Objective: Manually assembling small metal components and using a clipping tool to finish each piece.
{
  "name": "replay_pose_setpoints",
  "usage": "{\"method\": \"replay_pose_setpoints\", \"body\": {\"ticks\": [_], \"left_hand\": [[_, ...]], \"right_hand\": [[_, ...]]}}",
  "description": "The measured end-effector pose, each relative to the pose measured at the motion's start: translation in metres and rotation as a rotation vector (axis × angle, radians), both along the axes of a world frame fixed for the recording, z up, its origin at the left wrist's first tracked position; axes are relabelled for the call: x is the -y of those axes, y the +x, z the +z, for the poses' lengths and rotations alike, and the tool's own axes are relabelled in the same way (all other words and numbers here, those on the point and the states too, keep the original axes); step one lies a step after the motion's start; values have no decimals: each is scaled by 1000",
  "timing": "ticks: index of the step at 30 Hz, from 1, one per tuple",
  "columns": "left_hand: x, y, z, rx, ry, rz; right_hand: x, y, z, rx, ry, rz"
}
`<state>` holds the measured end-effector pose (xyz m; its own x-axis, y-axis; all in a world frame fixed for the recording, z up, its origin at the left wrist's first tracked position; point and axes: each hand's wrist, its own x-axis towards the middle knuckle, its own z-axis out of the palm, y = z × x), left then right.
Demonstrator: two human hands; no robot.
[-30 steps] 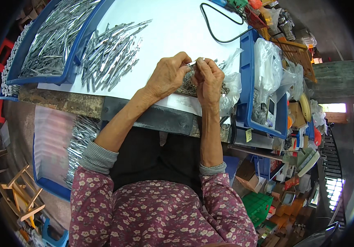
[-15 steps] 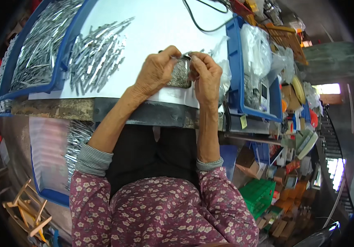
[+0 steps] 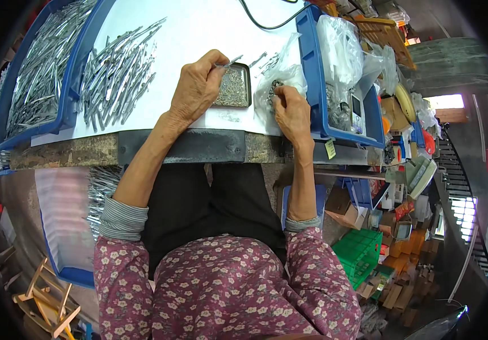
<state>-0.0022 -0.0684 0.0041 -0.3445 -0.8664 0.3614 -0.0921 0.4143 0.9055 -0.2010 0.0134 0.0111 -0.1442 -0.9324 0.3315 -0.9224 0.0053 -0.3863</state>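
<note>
Between the thumb and fingers of my left hand [image 3: 197,85] is a thin metal strip [image 3: 233,60], its tip pointing up and right. Just beneath it lies a dark-rimmed shallow tin [image 3: 233,88] of tiny shiny metal pieces. My right hand [image 3: 294,113] reaches to a clear plastic bag [image 3: 266,96] holding small dark parts. Its fingertips are pinched at these parts; what they grip, if anything, is hidden. A few more strips [image 3: 269,62] lie beyond the bag. To the left a pile of metal strips [image 3: 116,76] is spread on the white tabletop [image 3: 190,28].
A blue bin [image 3: 45,68] full of metal strips stands at the far left. On the right, another blue bin [image 3: 306,39] holds plastic bags and a small device. A black cable [image 3: 255,21] curves across the back. Below are a green crate [image 3: 360,258] and a wooden stool [image 3: 48,300].
My right hand has left the left hand's side and moved right and down to the plastic bag. The left hand has shifted slightly left and up, keeping the strip. The tin is now uncovered.
</note>
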Motion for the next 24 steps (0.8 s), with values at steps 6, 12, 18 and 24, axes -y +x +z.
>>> {"method": "replay_pose_setpoints", "body": {"ticks": [6,12,18,24], "left_hand": [[0,-1,-2,-14,-34,13],[1,-2,-1,19,-16,6],[0,1,3,80,42,-21],[-1,0,4,31,69,-13]], "right_hand": [[11,-2,3,-150,175,2],[12,1,-6,-226,15,6],[12,7,-1,-169,43,25],[13,5,-12,-237,-77,48]]}}
